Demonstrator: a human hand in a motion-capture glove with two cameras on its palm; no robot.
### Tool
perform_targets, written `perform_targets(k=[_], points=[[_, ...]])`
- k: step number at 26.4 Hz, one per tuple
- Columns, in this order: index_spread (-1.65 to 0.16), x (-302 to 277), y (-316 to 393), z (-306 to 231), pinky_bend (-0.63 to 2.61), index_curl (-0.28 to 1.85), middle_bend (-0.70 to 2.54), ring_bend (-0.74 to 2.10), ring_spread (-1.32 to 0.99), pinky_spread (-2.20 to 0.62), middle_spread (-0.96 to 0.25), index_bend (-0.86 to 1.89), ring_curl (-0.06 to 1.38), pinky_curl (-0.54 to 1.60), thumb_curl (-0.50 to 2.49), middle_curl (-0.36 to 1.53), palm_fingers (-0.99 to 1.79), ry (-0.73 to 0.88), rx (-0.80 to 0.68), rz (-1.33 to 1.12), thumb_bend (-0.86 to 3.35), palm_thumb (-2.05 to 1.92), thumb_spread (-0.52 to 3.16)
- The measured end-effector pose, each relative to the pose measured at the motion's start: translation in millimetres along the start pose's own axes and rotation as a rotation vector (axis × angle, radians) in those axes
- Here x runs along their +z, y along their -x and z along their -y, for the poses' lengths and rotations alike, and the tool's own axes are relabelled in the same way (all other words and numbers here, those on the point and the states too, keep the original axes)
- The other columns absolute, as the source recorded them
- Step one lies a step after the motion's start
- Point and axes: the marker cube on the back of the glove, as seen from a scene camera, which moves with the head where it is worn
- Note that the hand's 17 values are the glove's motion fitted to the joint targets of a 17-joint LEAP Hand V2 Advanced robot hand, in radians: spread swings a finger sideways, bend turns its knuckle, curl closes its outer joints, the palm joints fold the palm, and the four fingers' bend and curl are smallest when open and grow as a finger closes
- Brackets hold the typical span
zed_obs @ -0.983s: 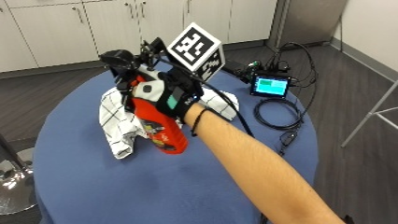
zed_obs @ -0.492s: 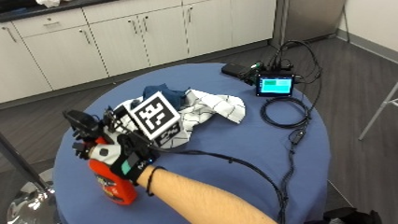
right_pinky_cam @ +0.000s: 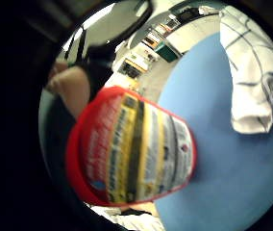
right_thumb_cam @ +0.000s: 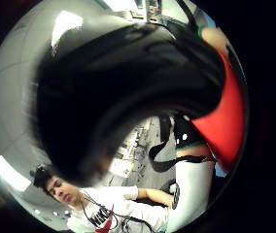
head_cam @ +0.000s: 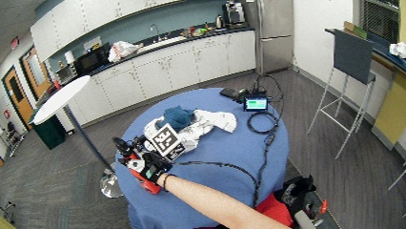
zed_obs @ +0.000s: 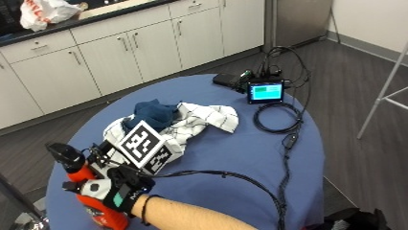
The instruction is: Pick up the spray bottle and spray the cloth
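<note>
We see the right hand with fingers curled around the red bottle, above the table edge. The cloth lies just beyond the hand.

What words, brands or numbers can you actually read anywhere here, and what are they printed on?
None can be read as words.
Spray bottle label: rows of print on yellow, white and red panels, too blurred to read.
Small screen at the table's far side: lit blue-green, contents too small to read.
Checked cloth: no print, only a grid pattern.
The gloved right hand grips the bottle, hiding part of it.
</note>
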Motion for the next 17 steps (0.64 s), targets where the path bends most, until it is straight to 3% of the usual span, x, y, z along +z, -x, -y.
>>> perform_targets(k=[4,17], points=[[-0.30,0.9,-9.9,-13.4,0.27,0.28,0.42,0.43,-0.07,0.16,-0.07,0.13,0.38,0.33,0.49,0.43,0.73,0.046,-0.005,-0.107,-0.04,0.79,1.09],[-0.32,-99.8,-39.7,-72.4,0.28,0.26,0.36,0.35,-0.03,0.19,-0.06,0.13,0.34,0.31,0.44,0.41,0.75,0.138,0.010,-0.787,-0.02,0.75,1.14]])
